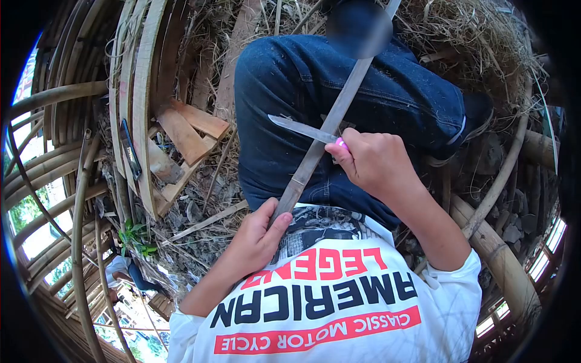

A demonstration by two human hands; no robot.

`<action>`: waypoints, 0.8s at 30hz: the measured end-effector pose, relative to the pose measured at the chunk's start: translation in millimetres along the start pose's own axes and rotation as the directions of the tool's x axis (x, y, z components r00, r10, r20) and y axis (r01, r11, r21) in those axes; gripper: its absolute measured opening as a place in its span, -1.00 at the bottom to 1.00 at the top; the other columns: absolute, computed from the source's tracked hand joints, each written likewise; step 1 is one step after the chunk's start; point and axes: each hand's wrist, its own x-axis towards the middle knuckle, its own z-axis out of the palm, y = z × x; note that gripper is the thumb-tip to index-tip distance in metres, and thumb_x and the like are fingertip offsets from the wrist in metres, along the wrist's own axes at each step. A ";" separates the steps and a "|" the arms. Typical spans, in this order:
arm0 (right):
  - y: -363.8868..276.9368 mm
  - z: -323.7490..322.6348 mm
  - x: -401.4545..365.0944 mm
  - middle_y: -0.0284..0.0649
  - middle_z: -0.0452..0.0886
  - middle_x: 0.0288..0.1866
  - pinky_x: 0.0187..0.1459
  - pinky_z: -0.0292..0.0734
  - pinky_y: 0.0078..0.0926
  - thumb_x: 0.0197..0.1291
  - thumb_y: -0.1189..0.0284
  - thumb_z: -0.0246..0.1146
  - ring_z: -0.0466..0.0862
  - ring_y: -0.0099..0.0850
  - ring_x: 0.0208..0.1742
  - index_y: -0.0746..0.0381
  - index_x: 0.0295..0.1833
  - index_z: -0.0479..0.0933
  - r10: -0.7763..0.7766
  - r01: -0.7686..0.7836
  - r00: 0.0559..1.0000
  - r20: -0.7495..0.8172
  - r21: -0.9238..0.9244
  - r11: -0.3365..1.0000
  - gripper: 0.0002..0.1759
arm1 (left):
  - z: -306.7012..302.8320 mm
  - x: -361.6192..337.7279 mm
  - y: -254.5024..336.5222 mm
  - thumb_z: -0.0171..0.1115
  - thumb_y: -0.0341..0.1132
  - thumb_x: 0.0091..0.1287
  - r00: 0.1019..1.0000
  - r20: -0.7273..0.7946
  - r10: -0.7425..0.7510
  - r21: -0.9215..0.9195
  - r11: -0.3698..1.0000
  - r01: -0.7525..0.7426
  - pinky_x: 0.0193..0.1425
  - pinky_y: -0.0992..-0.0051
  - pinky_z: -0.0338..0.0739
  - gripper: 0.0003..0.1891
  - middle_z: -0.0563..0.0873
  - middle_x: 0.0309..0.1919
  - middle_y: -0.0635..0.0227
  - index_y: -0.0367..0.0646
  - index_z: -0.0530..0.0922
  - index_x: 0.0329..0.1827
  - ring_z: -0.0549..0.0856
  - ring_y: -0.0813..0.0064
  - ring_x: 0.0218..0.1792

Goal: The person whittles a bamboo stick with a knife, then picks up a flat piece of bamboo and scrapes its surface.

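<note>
My left hand (259,233) grips the near end of a long flat bamboo strip (330,124) that runs up and away over my jeans-clad knee. My right hand (376,162) holds a knife with a pink handle. Its blade (299,129) points left and lies across the strip at about mid-length. Both hands rest above my lap, in front of my white printed shirt.
Curved bamboo slats (142,91) lean at the left, with a dark phone-like object (130,148) tucked among them. Wood offcuts (187,133) lie beside my knee. Dry straw (478,30) piles at the top right. Thick bamboo poles (496,248) run along the right.
</note>
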 end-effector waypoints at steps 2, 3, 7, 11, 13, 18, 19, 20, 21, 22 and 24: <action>2.9 1.2 -1.4 -0.13 0.56 -0.68 -0.59 0.49 -0.31 0.37 0.02 0.11 0.64 -0.19 -0.64 0.21 -0.48 0.52 -0.019 0.019 1.000 -0.002 -0.022 1.000 -0.48 | -2.6 -1.4 -2.6 -0.05 -0.18 0.57 0.996 -0.034 0.085 0.127 0.989 -0.080 -0.67 0.70 0.16 -0.75 0.37 -0.69 0.60 -0.18 0.39 -0.20 0.31 0.81 -0.73; 4.6 2.3 -2.3 -0.13 0.56 -0.68 -0.59 0.49 -0.31 0.37 0.02 0.11 0.64 -0.19 -0.64 0.21 -0.48 0.52 -0.023 0.023 1.000 0.002 -0.021 1.000 -0.48 | -5.5 -2.0 1.9 -0.03 -0.19 0.56 0.998 -0.034 0.047 0.137 0.990 -0.042 -0.61 0.66 0.20 -0.75 0.37 -0.68 0.56 -0.21 0.39 -0.20 0.32 0.77 -0.69; 3.4 6.3 -1.3 -0.12 0.56 -0.68 -0.59 0.49 -0.30 0.37 0.04 0.12 0.63 -0.17 -0.63 0.22 -0.48 0.52 -0.016 0.016 1.000 -0.013 -0.001 1.000 -0.49 | -5.2 -4.5 3.0 0.03 -0.19 0.52 0.996 -0.067 0.064 0.306 0.951 -0.040 -0.44 0.29 0.36 -0.72 0.48 -0.62 0.06 -0.27 0.35 -0.19 0.50 0.17 -0.58; -0.6 8.6 6.0 -0.12 0.56 -0.69 -0.60 0.48 -0.32 0.37 0.05 0.13 0.62 -0.17 -0.64 0.22 -0.48 0.51 -0.013 0.015 0.999 -0.040 0.046 0.999 -0.50 | -1.7 -1.6 7.1 0.02 -0.18 0.52 0.999 -0.038 0.033 0.310 0.951 -0.019 -0.41 0.25 0.39 -0.72 0.51 -0.58 -0.05 -0.26 0.34 -0.20 0.52 -0.06 -0.54; 1.4 7.0 -0.1 -0.12 0.55 -0.69 -0.60 0.47 -0.32 0.37 0.06 0.13 0.62 -0.16 -0.65 0.22 -0.48 0.51 -0.006 0.008 1.000 -0.031 0.061 0.998 -0.51 | -2.9 -5.7 4.6 0.02 -0.17 0.51 0.998 -0.046 0.045 0.313 0.949 -0.028 -0.40 0.23 0.41 -0.72 0.53 -0.58 -0.06 -0.27 0.34 -0.18 0.59 -0.09 -0.49; 3.7 8.7 -13.5 -0.12 0.54 -0.69 -0.60 0.47 -0.34 0.37 0.06 0.15 0.62 -0.17 -0.65 0.22 -0.48 0.51 0.012 -0.014 1.000 0.014 0.129 0.992 -0.51 | -6.2 -15.2 10.7 0.01 -0.18 0.52 0.998 -0.043 -0.046 0.303 0.951 0.056 -0.42 0.22 0.41 -0.72 0.55 -0.58 -0.05 -0.27 0.34 -0.15 0.60 -0.10 -0.50; 3.9 10.6 -14.1 -0.12 0.54 -0.69 -0.60 0.47 -0.35 0.37 0.06 0.15 0.62 -0.17 -0.65 0.22 -0.48 0.51 0.013 -0.012 1.000 -0.006 0.133 0.991 -0.51 | -5.2 -15.3 12.0 0.00 -0.18 0.52 0.999 -0.041 -0.031 0.343 0.938 0.043 -0.44 0.21 0.40 -0.72 0.55 -0.58 -0.05 -0.27 0.34 -0.15 0.60 -0.10 -0.52; 4.3 12.0 -15.0 -0.12 0.54 -0.69 -0.60 0.46 -0.36 0.37 0.06 0.15 0.62 -0.18 -0.65 0.22 -0.48 0.51 0.017 -0.013 0.999 -0.027 0.136 0.991 -0.51 | -4.5 -14.8 14.2 0.00 -0.18 0.52 0.999 -0.045 -0.012 0.329 0.944 0.026 -0.47 0.22 0.38 -0.72 0.53 -0.61 0.00 -0.27 0.33 -0.17 0.56 -0.06 -0.58; 3.2 13.7 -12.4 -0.12 0.54 -0.69 -0.60 0.46 -0.36 0.37 0.06 0.15 0.62 -0.18 -0.65 0.22 -0.48 0.51 0.025 -0.021 0.999 -0.026 0.142 0.990 -0.51 | -5.4 -13.8 15.9 0.00 -0.18 0.52 0.999 -0.041 -0.020 0.332 0.943 0.032 -0.47 0.22 0.38 -0.72 0.53 -0.61 0.00 -0.27 0.33 -0.17 0.56 -0.06 -0.58; -0.2 15.9 -7.8 -0.13 0.54 -0.69 -0.60 0.46 -0.37 0.36 0.06 0.15 0.62 -0.19 -0.65 0.22 -0.48 0.51 0.019 -0.010 0.998 -0.062 0.147 0.989 -0.51 | -6.8 -13.3 17.3 0.01 -0.19 0.52 0.997 -0.067 -0.040 0.331 0.942 0.060 -0.48 0.24 0.37 -0.73 0.51 -0.62 0.01 -0.26 0.32 -0.18 0.54 -0.02 -0.60; -1.5 16.0 -7.7 -0.14 0.54 -0.70 -0.62 0.46 -0.36 0.36 0.07 0.16 0.61 -0.21 -0.66 0.21 -0.48 0.50 0.021 -0.006 0.995 -0.096 0.151 0.989 -0.52 | -6.9 -13.2 17.9 0.02 -0.20 0.52 0.995 -0.092 -0.033 0.333 0.941 0.062 -0.49 0.29 0.35 -0.73 0.47 -0.65 0.06 -0.26 0.30 -0.21 0.46 0.10 -0.65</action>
